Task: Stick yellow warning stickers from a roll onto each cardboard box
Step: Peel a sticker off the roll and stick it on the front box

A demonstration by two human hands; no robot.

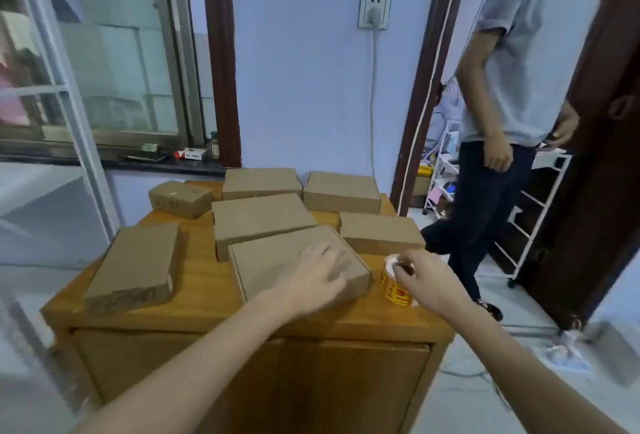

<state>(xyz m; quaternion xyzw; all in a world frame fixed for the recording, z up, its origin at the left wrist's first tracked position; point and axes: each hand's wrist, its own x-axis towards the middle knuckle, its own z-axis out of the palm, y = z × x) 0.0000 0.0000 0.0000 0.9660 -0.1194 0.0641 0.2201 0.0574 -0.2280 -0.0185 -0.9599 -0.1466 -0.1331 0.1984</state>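
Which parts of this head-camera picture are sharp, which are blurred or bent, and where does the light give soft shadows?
Head view: the cardboard boxes and sticker roll are fairly sharp; the left hand is slightly smeared, and the window and standing person are blurred. The wide lens bows the door frame. Light is even, with only soft shadows beside the boxes on the wooden cabinet.

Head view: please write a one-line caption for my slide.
Left hand rests on the nearest cardboard box while right hand grips the sticker roll on a wooden cabinet.

Pale blue wall (301, 87) with socket (374, 9), window (114, 62) left, wooden cabinet (249, 364) below.
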